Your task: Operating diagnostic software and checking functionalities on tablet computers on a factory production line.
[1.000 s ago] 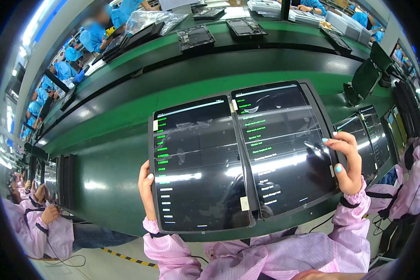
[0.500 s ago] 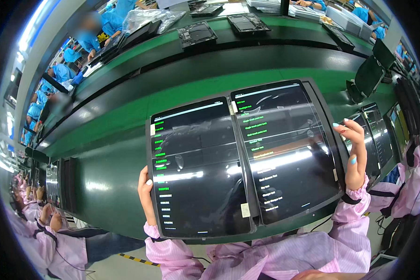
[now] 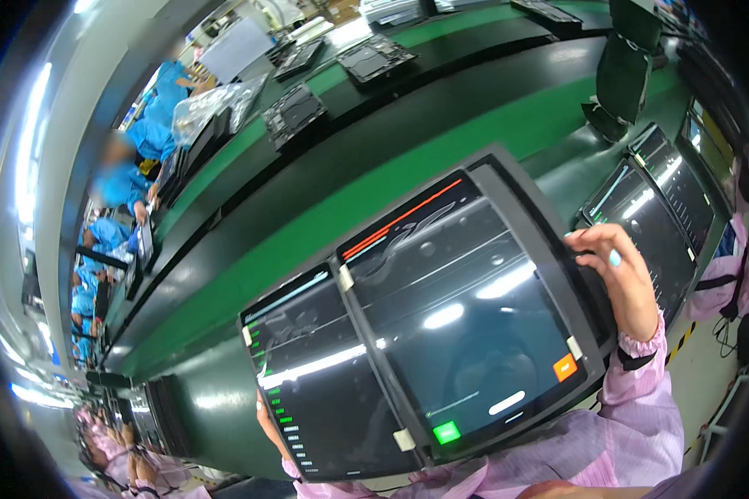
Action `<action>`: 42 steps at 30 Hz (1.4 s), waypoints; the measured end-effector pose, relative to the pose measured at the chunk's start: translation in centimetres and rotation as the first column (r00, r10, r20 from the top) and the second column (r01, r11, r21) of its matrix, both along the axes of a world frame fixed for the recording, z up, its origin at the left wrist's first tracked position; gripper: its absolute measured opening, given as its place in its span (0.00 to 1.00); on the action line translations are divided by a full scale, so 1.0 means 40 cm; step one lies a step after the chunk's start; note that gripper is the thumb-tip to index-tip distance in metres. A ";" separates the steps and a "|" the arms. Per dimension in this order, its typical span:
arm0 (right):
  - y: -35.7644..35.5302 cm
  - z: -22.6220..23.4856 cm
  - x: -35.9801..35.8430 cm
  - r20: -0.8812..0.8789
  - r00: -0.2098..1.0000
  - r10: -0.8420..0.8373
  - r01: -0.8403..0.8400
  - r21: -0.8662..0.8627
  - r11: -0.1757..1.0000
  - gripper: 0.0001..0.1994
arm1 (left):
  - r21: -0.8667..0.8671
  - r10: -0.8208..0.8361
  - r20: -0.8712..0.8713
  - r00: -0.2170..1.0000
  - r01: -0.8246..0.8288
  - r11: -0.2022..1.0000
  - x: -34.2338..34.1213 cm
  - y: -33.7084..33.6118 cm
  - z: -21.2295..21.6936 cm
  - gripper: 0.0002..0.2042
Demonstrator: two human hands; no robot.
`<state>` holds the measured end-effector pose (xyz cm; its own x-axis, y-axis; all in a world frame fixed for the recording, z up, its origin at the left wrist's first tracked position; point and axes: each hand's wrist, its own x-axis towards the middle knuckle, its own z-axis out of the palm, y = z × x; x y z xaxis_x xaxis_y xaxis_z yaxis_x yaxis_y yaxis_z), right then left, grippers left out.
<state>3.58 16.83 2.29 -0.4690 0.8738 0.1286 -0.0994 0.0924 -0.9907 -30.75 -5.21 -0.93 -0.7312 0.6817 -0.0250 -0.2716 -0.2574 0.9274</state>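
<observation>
Two tablets lie side by side in a dark tray, tilted up toward the right. A list of small green and white lines fills the left tablet. The right tablet has a dim screen with red lines at the top, a green button and an orange button at the bottom. Both carry clear film and small pale tabs. At the tray's left edge, my left hand grips, mostly hidden beneath. My right hand holds the right edge with curled fingers, the thumb toward me.
Another pair of tablets stands to the right of the tray. Opened devices rest along the green bench beyond a dark ledge. A dark stand rises at the back right. People in blue work at far left.
The tray has turned counterclockwise in view and its right side has tipped up. The right tablet's list has given way to a dim screen with coloured buttons. Both hands keep their hold.
</observation>
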 end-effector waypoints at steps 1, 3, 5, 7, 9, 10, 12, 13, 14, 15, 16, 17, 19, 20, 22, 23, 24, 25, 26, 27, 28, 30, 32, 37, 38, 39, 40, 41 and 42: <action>-0.001 -0.003 0.000 0.027 1.000 0.013 -0.013 -0.006 1.000 0.18 | -0.007 -0.016 -0.007 1.000 0.016 1.000 0.001 0.019 0.005 0.18; -0.015 0.019 -0.007 0.017 0.999 0.045 -0.044 -0.027 0.999 0.16 | -0.017 -0.051 -0.004 0.999 0.051 0.999 0.003 0.056 0.008 0.18; -0.018 0.018 -0.004 0.053 0.996 0.074 -0.073 -0.021 0.997 0.16 | -0.026 -0.079 -0.003 0.997 0.079 0.997 0.004 0.086 0.011 0.18; -0.014 0.017 0.003 0.120 0.990 0.076 -0.076 -0.011 0.997 0.17 | -0.035 -0.093 -0.004 0.996 0.093 0.995 0.003 0.107 0.013 0.18; -0.008 0.009 0.002 0.110 0.992 0.061 -0.060 -0.020 0.998 0.16 | -0.045 -0.100 -0.007 0.995 0.100 0.994 -0.006 0.119 0.013 0.18; -0.006 0.006 0.002 0.104 0.992 0.066 -0.064 -0.026 0.998 0.16 | -0.050 -0.101 -0.009 0.995 0.101 0.994 -0.011 0.123 0.012 0.18; -0.007 0.010 0.006 0.059 0.996 0.061 -0.056 -0.090 0.994 0.16 | -0.057 -0.109 -0.011 0.994 0.108 0.992 -0.023 0.134 0.015 0.18; -0.003 0.016 0.006 0.056 0.996 0.063 -0.058 -0.094 0.994 0.16 | -0.060 -0.113 -0.010 0.994 0.112 0.992 -0.029 0.138 0.015 0.18; -0.002 0.020 0.004 0.086 0.995 0.054 -0.048 -0.077 0.996 0.16 | -0.065 -0.114 -0.011 0.993 0.113 0.991 -0.038 0.138 0.016 0.18; -0.002 0.025 0.001 0.118 0.992 0.045 -0.038 -0.057 0.998 0.16 | -0.070 -0.116 -0.010 0.993 0.115 0.991 -0.047 0.138 0.016 0.18; -0.004 0.027 0.003 0.150 0.988 0.043 -0.036 -0.053 0.998 0.16 | -0.073 -0.118 -0.007 0.993 0.117 0.990 -0.056 0.138 0.015 0.18; -0.002 0.025 0.004 0.151 0.987 0.047 -0.039 -0.054 0.998 0.16 | -0.072 -0.120 -0.002 0.993 0.120 0.990 -0.060 0.141 0.012 0.18; -0.004 0.024 0.001 0.146 0.989 0.029 -0.019 -0.068 0.997 0.16 | -0.067 -0.124 0.013 0.992 0.125 0.990 -0.069 0.147 0.006 0.18; -0.004 0.020 -0.001 0.157 0.987 0.023 -0.012 -0.065 0.998 0.16 | -0.062 -0.122 0.020 0.992 0.123 0.991 -0.070 0.147 0.000 0.18; -0.006 0.013 -0.007 0.158 0.987 0.024 -0.014 -0.061 0.998 0.16 | -0.050 -0.114 0.031 0.993 0.116 0.992 -0.074 0.145 -0.007 0.18; -0.008 0.012 -0.010 0.155 0.988 0.015 -0.005 -0.063 0.998 0.16 | -0.046 -0.112 0.036 0.993 0.114 0.992 -0.076 0.144 -0.007 0.18; -0.008 0.014 -0.012 0.155 0.988 0.023 -0.014 -0.061 0.998 0.16 | -0.042 -0.109 0.039 0.993 0.110 0.993 -0.079 0.141 -0.005 0.18; -0.007 0.018 -0.013 0.166 0.986 0.011 -0.003 -0.049 0.999 0.16 | -0.038 -0.104 0.039 0.994 0.106 0.994 -0.081 0.138 -0.001 0.18; -0.012 0.019 -0.020 0.170 0.985 -0.003 0.010 -0.040 0.999 0.16 | -0.037 -0.101 0.033 0.994 0.102 0.994 -0.092 0.130 0.007 0.18; -0.012 0.018 -0.021 0.184 0.983 -0.012 0.017 -0.027 0.999 0.15 | -0.036 -0.096 0.026 0.995 0.097 0.995 -0.103 0.120 0.018 0.18; -0.016 0.020 -0.023 0.189 0.982 -0.014 0.019 -0.026 0.999 0.15 | -0.036 -0.091 0.016 0.996 0.092 0.995 -0.113 0.111 0.030 0.18; -0.013 0.020 -0.020 0.191 0.981 -0.011 0.015 -0.020 1.000 0.15 | -0.027 -0.072 -0.005 0.997 0.072 0.997 -0.119 0.096 0.051 0.18; -0.012 0.013 -0.017 0.191 0.981 -0.015 0.020 -0.025 0.999 0.14 | -0.019 -0.057 -0.031 0.998 0.057 0.998 -0.128 0.086 0.077 0.18; -0.012 0.017 -0.007 0.172 0.985 -0.029 0.030 -0.006 1.000 0.14 | -0.021 -0.063 -0.074 0.995 0.062 0.998 -0.159 0.082 0.129 0.18; -0.012 0.020 -0.012 0.173 0.985 -0.029 0.032 -0.012 0.999 0.14 | -0.019 -0.065 -0.073 0.995 0.064 0.998 -0.158 0.085 0.130 0.18; -0.010 0.019 -0.012 0.173 0.985 -0.028 0.030 -0.010 1.000 0.14 | -0.015 -0.069 -0.070 0.995 0.068 0.998 -0.157 0.089 0.129 0.18; -0.008 0.019 -0.012 0.191 0.981 -0.020 0.021 -0.001 1.000 0.14 | -0.011 -0.073 -0.065 0.995 0.072 0.997 -0.155 0.094 0.127 0.18; -0.009 0.021 -0.017 0.210 0.978 -0.019 0.018 0.009 1.000 0.13 | -0.004 -0.082 -0.058 0.995 0.082 0.997 -0.161 0.101 0.126 0.18; -0.010 0.021 -0.014 0.201 0.979 -0.025 0.024 0.009 1.000 0.13 | 0.004 -0.092 -0.050 0.995 0.092 0.996 -0.168 0.107 0.125 0.18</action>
<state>3.03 16.44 3.11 -0.4643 0.8848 0.0395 0.1038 0.0986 -0.9897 -37.45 -0.91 4.06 -0.6657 0.7461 0.0143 -0.2481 -0.2393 0.9387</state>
